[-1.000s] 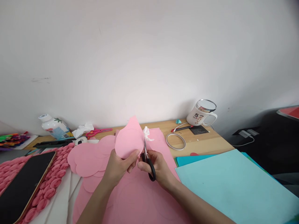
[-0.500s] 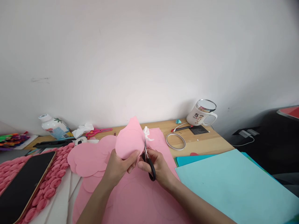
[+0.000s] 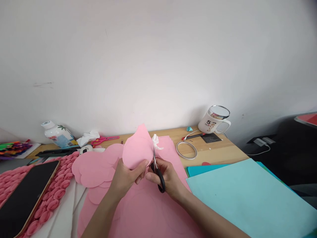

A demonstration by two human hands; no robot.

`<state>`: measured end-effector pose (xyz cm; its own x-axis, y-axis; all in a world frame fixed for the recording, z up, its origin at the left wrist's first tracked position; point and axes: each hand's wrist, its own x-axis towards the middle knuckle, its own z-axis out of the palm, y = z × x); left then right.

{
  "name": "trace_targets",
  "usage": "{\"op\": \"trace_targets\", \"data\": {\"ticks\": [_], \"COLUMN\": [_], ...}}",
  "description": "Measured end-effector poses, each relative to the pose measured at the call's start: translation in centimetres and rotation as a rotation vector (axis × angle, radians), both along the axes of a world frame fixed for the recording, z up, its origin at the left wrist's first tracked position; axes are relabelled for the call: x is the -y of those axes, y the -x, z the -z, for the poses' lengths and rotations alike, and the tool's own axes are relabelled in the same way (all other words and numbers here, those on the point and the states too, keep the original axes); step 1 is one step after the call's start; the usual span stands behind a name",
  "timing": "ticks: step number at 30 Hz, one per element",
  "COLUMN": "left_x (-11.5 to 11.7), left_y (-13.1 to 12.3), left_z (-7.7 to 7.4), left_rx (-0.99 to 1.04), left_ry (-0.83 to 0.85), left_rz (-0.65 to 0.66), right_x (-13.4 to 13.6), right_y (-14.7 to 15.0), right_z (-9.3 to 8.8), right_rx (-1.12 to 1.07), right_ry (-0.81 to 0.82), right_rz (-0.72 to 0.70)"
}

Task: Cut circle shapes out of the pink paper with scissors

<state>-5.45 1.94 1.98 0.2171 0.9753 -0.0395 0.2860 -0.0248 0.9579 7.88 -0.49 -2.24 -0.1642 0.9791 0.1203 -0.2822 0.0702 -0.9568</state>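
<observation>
A partly rounded pink paper piece (image 3: pixel 137 148) with a pointed top is pinched in my left hand (image 3: pixel 131 174), thumb in front and fingers behind. My right hand (image 3: pixel 165 177) is closed round the black handles of a pair of scissors (image 3: pixel 160 180). The blades point upward along the paper's right edge. Beneath both hands lie pink sheets (image 3: pixel 141 211) with faint circle outlines. Several cut pink rounded pieces (image 3: pixel 96 168) are piled to the left of my left hand. White crumpled tissue (image 3: pixel 156 140) shows just behind the blade tips.
At left are a phone (image 3: pixel 27 195) on a pink knitted mat (image 3: pixel 58 195), a white bottle (image 3: pixel 59 135) and pink scissors (image 3: pixel 104 140). At right stand a mug (image 3: pixel 214 120), a tape ring (image 3: pixel 186 150) and light blue sheets (image 3: pixel 247 198).
</observation>
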Motion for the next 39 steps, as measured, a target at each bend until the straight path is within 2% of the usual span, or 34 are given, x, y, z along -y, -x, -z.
{"op": "trace_targets", "data": {"ticks": [12, 25, 39], "left_x": [0.04, -0.04, -0.42], "left_y": [0.15, 0.23, 0.79], "left_z": [-0.06, 0.06, 0.45], "left_rx": [-0.020, 0.024, 0.006], "left_ry": [0.008, 0.007, 0.023], "left_rz": [0.001, -0.031, 0.023], "right_x": [0.15, 0.26, 0.25], "right_y": [0.05, 0.07, 0.03], "right_z": [-0.37, -0.62, -0.49], "right_rx": [-0.002, 0.030, 0.019], "right_ry": [-0.042, 0.041, 0.032], "right_rz": [0.019, 0.044, 0.030]}}
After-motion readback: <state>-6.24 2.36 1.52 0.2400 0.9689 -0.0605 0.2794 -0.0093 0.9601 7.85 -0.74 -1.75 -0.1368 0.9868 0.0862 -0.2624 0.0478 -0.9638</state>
